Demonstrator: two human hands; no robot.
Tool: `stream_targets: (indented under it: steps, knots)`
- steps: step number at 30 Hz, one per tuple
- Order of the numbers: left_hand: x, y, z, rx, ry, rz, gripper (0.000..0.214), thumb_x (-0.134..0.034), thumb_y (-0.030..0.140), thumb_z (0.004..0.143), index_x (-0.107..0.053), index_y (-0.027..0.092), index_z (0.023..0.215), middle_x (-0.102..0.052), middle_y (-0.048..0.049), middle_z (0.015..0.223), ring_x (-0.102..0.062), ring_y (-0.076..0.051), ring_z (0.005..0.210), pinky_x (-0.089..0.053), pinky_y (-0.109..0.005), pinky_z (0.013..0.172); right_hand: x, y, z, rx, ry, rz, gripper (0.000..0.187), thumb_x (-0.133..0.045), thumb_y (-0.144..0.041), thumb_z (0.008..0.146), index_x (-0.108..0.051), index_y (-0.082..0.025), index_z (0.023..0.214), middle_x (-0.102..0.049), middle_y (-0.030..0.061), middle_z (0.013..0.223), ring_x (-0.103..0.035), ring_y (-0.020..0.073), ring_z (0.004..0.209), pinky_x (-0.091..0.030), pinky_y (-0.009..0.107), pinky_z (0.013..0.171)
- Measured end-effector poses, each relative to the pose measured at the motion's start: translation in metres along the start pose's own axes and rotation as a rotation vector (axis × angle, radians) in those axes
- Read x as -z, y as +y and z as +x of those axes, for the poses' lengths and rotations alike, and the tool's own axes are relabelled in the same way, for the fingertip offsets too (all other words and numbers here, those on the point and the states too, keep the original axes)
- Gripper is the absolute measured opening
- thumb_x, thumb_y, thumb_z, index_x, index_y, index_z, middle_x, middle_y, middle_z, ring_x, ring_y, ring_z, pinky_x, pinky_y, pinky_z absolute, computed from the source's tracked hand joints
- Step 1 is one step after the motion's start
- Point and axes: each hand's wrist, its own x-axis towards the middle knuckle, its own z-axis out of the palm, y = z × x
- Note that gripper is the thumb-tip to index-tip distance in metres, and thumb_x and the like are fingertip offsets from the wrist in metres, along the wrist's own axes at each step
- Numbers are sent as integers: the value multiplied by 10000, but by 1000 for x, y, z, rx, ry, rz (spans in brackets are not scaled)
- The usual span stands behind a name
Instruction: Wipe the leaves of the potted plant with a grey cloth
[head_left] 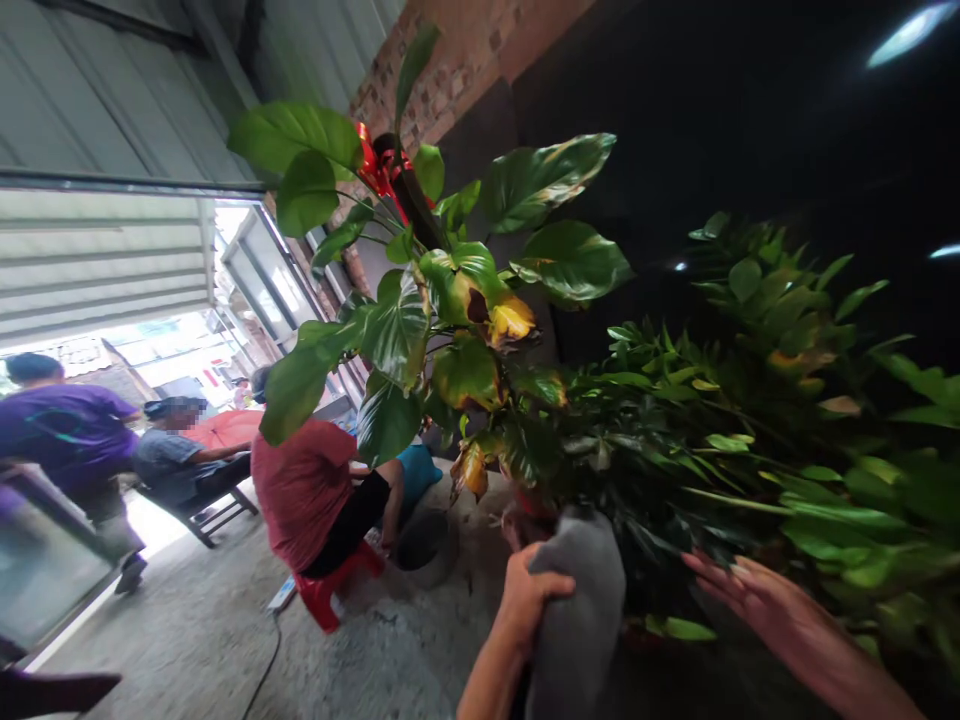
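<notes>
My left hand (529, 590) is closed around the edge of a grey cloth (581, 610), with the thumb lying over it. The other fingers are hidden, and I cannot tell whether the cloth covers a knee. My right hand (739, 590) has its fingers stretched out beside low leafy plants (832, 520), touching or very near the dark leaves. In front of me stands a tall large-leaved plant (397, 325), climbing a dark pole with a red ribbon (375, 165). Some of its lower leaves are yellow and brown (471, 470).
At the left, a person in a red shirt (300, 490) sits on a red stool (319, 600) beside a dark bucket (424, 550). Another person (176, 450) sits behind, and one in purple (64, 430) stands by the doorway. A cable (266, 665) crosses the concrete floor.
</notes>
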Motion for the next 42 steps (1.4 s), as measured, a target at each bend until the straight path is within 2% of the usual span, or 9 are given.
stream_targets:
  steps: [3, 8, 12, 16, 18, 23, 26, 34, 42]
  knots:
    - [15, 22, -8, -76, -28, -71, 346, -725, 152, 395, -710, 128, 739, -680, -13, 602, -579, -167, 531, -449, -267, 514, 1, -2, 4, -53, 14, -1, 311, -886, -410, 398, -652, -224, 485, -756, 143, 851, -569, 449, 1077, -348, 573, 1029]
    - [4, 83, 31, -408, 209, -128, 453, -780, 240, 447, -672, 162, 879, -683, 7, 673, -615, -164, 595, -493, -283, 611, -6, -1, 6, -14, 6, -9, 290, -860, -463, 441, -682, -246, 517, -754, 127, 905, -584, 429, 1075, -376, 579, 1002]
    - [-16, 48, 46, -240, 112, -34, 370, -771, 208, 402, -671, 153, 754, -659, 8, 611, -580, -156, 569, -471, -276, 597, -9, 0, 6, -23, 68, -12, 324, -870, -462, 414, -653, -228, 472, -756, 136, 866, -593, 424, 1067, -369, 560, 1014]
    - [-14, -22, 10, -28, 28, -66, 324, -690, 173, 396, -686, 126, 716, -654, -17, 553, -560, -175, 515, -442, -286, 511, -7, -3, 3, -52, 126, 13, 342, -895, -421, 336, -651, -231, 482, -757, 120, 763, -681, 400, 886, -397, 577, 980]
    - [-7, -36, -10, 28, 63, -131, 285, -672, 180, 402, -669, 140, 684, -639, -6, 524, -542, -159, 482, -426, -270, 478, -5, -4, 3, -63, 125, 11, 339, -896, -413, 339, -646, -234, 481, -757, 119, 752, -691, 391, 846, -420, 583, 954]
    - [-8, 8, -12, -138, 256, -235, 476, -752, 214, 397, -655, 180, 862, -682, 13, 644, -602, -168, 557, -490, -287, 557, -3, -1, 5, -32, 72, 11, 287, -858, -427, 458, -689, -220, 565, -757, 136, 846, -678, 405, 890, -450, 595, 915]
    - [-22, 22, 5, -220, 156, -195, 544, -779, 233, 426, -658, 180, 954, -694, 0, 700, -611, -176, 610, -503, -306, 615, -5, 2, 8, -24, 87, 26, 274, -855, -405, 465, -693, -211, 570, -757, 132, 824, -674, 410, 896, -465, 591, 903]
    - [-17, -39, -9, 37, -136, -63, 432, -717, 104, 378, -738, 130, 809, -683, -20, 632, -573, -174, 600, -450, -277, 584, -13, -7, 0, -44, 175, 19, 333, -891, -404, 345, -669, -228, 520, -733, 85, 694, -690, 413, 811, -513, 577, 839]
    - [-35, 33, 14, -224, -137, -197, 519, -757, 171, 415, -717, 179, 933, -713, -5, 715, -611, -177, 656, -478, -300, 668, -5, 1, 6, -72, 105, 49, 258, -862, -387, 461, -704, -227, 589, -758, 90, 781, -698, 373, 805, -534, 552, 802]
